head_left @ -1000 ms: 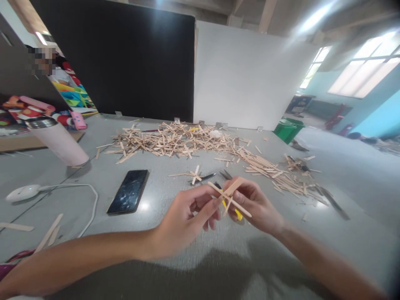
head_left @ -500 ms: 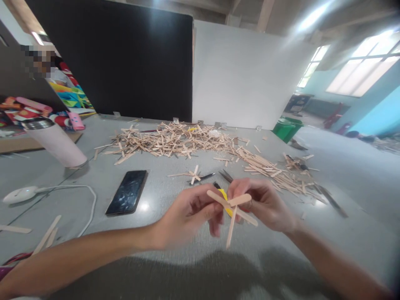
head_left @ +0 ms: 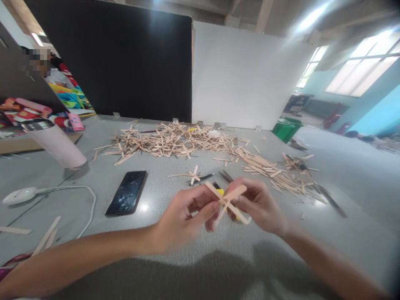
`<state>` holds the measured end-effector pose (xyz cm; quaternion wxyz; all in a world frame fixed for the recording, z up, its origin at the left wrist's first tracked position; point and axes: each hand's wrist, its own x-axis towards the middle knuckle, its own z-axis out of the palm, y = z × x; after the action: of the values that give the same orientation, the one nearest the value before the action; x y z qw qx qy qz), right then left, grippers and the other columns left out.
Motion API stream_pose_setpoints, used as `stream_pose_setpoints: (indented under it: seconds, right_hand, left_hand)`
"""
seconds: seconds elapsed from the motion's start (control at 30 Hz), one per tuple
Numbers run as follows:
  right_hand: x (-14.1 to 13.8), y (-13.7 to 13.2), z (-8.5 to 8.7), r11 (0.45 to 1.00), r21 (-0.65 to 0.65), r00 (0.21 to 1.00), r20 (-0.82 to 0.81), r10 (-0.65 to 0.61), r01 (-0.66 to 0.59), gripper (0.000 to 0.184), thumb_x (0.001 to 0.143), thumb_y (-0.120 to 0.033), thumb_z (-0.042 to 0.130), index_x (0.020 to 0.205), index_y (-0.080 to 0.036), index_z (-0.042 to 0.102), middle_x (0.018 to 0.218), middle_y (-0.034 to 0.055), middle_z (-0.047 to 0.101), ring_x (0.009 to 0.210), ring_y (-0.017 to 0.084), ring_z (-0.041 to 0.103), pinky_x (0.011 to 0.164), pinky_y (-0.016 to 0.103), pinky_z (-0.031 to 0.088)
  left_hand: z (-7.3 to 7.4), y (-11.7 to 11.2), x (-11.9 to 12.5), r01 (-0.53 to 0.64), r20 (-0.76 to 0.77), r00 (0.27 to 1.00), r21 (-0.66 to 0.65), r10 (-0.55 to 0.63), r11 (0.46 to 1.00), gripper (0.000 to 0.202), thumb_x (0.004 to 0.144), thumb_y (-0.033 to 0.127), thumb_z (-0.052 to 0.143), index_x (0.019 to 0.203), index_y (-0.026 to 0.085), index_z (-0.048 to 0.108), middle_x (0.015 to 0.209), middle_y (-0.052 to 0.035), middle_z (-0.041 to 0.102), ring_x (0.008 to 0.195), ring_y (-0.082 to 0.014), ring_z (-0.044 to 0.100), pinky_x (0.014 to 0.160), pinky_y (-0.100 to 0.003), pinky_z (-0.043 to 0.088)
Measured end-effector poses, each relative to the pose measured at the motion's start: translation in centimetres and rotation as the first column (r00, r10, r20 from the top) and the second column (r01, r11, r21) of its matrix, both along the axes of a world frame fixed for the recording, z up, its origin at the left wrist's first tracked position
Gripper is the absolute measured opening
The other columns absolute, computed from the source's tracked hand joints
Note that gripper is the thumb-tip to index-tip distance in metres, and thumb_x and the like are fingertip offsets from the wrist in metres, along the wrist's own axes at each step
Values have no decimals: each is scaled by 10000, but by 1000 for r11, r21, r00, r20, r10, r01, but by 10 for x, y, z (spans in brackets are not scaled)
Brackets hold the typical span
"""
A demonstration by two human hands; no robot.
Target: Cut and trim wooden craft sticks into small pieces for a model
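Between my hands is a star-like piece of crossed wooden craft sticks [head_left: 236,192], held a little above the table. My left hand [head_left: 193,212] pinches it from the left, thumb and fingers closed near the crossing. On the other side my right hand [head_left: 259,204] grips it with thumb and bent fingers by the right-hand sticks. A yellow and black object [head_left: 220,191] shows partly behind the sticks; its kind is hidden. Just beyond my hands lie another crossed craft-stick piece [head_left: 195,175], a dark pen-like tool [head_left: 206,177] and a pointed metal tool [head_left: 225,176].
A wide heap of craft sticks [head_left: 168,141] spreads across the back and right of the grey table. On the left are a phone [head_left: 126,193], a pink tumbler [head_left: 56,143] and a white corded device [head_left: 20,195]. Black and white panels stand behind; a green bin [head_left: 286,129] is at right.
The crossed craft sticks have turned and shifted slightly left; the stick that hung downward now slants toward my left fingers. My right hand has moved a little left with them.
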<state>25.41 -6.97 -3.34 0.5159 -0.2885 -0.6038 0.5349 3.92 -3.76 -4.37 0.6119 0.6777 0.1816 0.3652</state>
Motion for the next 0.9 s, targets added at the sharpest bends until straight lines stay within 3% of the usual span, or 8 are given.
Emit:
stream_pose_setpoints:
  seconds: [0.13,0.2,0.33,0.4,0.47,0.57,0.8,0.9]
  right_hand:
    - [-2,-2,-2,993,-54,990,100,-100,106,271,1008,-423,724,942,-161,715,716,15,686,482,89,571,434,202,468]
    - [-5,-5,-1,990,-64,985,126,-117,125,295,1024,-442,695,957,-155,699,726,26,708,449,69,533,415,187,423]
    - [-11,-14,2,984,-111,980,154,-123,141,311,1058,-467,631,991,-163,645,718,28,731,415,55,508,398,171,382]
    - [-15,-18,2,979,-169,984,151,-91,117,319,1073,-493,592,1016,-180,605,707,18,734,383,55,503,380,166,366]
    - [-17,-21,1,974,-196,986,148,-82,111,325,1079,-513,570,1031,-192,585,713,10,736,365,53,501,367,161,347]
    - [-20,-23,-3,974,-175,972,209,-109,147,361,1084,-533,545,1017,-185,612,717,5,721,374,45,486,369,158,321]
    - [-20,-20,-6,954,-265,959,278,-62,138,436,1067,-580,527,931,-176,616,610,-14,680,356,49,438,367,160,300]
    - [-18,-15,-6,938,-327,968,248,-35,117,444,1053,-576,540,896,-171,626,566,-19,660,347,57,434,363,166,308]
  left_hand:
    - [-5,-4,-2,-275,-55,948,362,315,891,190,1060,263,621,947,160,734,683,-1,720,549,-91,665,522,-164,514]
    - [-11,-2,-2,-375,33,891,615,453,694,109,1042,191,636,991,172,730,654,28,705,521,-82,639,502,-163,486]
    - [-23,7,-4,-392,243,807,902,538,181,166,1007,69,658,1157,138,679,782,-8,759,604,-112,678,615,-233,531]
    - [-27,8,-5,-333,270,813,942,515,32,269,993,32,660,1256,86,639,792,-30,761,618,-137,683,630,-274,526]
    - [-26,6,-6,-311,247,815,950,523,36,270,999,29,651,1266,68,625,780,-24,750,604,-136,673,614,-279,506]
    - [-22,-2,-7,-321,176,802,933,571,163,152,1038,66,610,1179,108,645,789,-2,735,615,-119,673,628,-259,503]
    - [-20,-5,-8,-203,-6,807,936,591,287,115,1085,132,519,1037,178,613,729,36,638,567,-121,605,569,-269,456]
    - [-22,-2,-11,-112,-59,816,960,576,257,138,1084,113,485,1127,156,609,788,3,672,613,-151,642,578,-290,480]
